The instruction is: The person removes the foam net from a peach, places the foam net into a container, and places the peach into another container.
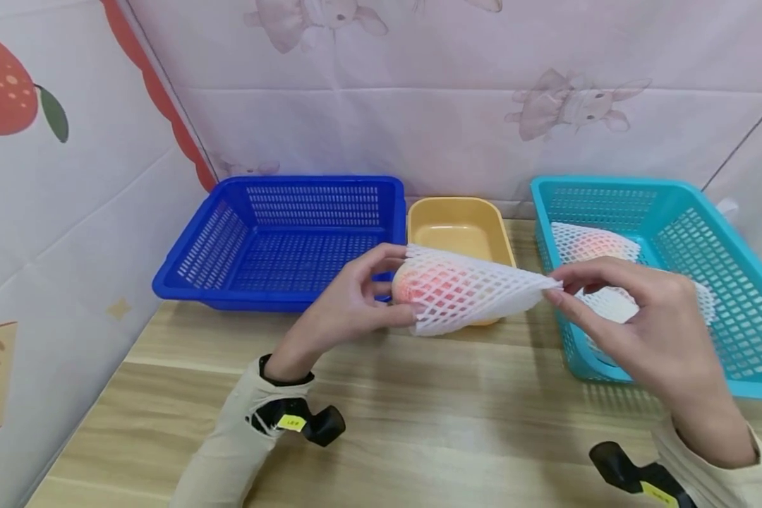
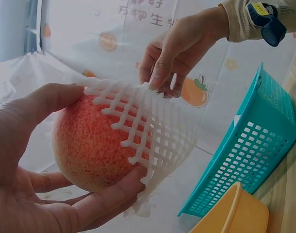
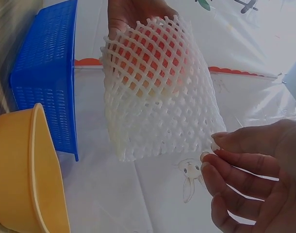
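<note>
A red and cream peach point(image 2: 97, 145) sits partly inside a white foam net sleeve point(image 1: 482, 289), held in the air over the table. My left hand point(image 1: 362, 296) grips the peach at the sleeve's open end, thumb and fingers around it. In the left wrist view the near half of the peach is bare and the netting covers the far half. With thumb and fingertips, my right hand point(image 1: 648, 317) pinches the opposite end of the foam sleeve, which is drawn to a narrow tip in the head view. The right wrist view shows the pinch at one corner point(image 3: 213, 145).
A blue basket point(image 1: 317, 300) stands at the left back. Beside it is a yellow tub point(image 1: 457, 204), partly behind the sleeve. The teal basket point(image 1: 609, 185) at right holds net-wrapped fruit point(image 1: 597, 245). Wood tabletop point(image 1: 419, 423) lies in front; printed cloth hangs behind.
</note>
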Demonstrator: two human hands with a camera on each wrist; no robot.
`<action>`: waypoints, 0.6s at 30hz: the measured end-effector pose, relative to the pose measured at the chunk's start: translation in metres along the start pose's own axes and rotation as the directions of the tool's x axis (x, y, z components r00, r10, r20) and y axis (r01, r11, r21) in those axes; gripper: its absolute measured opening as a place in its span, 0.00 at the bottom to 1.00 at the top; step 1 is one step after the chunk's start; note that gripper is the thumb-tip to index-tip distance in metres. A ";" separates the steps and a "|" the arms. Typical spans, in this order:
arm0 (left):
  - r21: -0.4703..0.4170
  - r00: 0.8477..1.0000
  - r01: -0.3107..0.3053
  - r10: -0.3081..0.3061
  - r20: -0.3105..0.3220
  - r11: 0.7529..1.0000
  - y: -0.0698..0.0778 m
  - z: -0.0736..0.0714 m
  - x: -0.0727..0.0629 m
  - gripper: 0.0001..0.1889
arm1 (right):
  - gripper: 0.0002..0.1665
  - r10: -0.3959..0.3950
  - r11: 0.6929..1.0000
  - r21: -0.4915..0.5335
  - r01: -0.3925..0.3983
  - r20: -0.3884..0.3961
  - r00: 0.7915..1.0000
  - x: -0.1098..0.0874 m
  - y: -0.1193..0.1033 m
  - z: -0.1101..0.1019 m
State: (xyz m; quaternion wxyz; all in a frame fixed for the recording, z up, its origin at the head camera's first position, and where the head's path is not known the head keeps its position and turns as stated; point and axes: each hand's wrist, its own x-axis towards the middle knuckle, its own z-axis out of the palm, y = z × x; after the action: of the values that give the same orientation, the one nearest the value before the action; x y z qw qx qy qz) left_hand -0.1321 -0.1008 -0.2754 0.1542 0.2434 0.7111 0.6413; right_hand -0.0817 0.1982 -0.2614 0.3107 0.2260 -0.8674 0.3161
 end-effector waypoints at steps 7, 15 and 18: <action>0.010 1.000 0.008 -0.008 -0.017 1.000 0.002 -0.003 -0.003 0.33 | 0.18 -0.018 1.000 0.008 0.018 -0.006 1.000 0.002 0.002 0.002; 0.007 1.000 -0.005 0.005 -0.015 1.000 0.003 -0.004 -0.002 0.34 | 0.18 -0.005 1.000 -0.007 0.005 -0.026 1.000 0.001 0.005 0.000; 0.014 1.000 -0.002 0.003 -0.014 1.000 0.004 -0.004 -0.002 0.34 | 0.18 -0.001 1.000 -0.001 0.001 -0.034 0.999 0.000 0.006 0.000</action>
State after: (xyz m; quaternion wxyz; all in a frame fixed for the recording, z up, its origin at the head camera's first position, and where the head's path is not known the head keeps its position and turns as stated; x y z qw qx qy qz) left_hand -0.1321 -0.1047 -0.2714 0.1466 0.2408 0.7163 0.6383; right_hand -0.0852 0.2024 -0.2632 0.3257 0.2209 -0.8620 0.3195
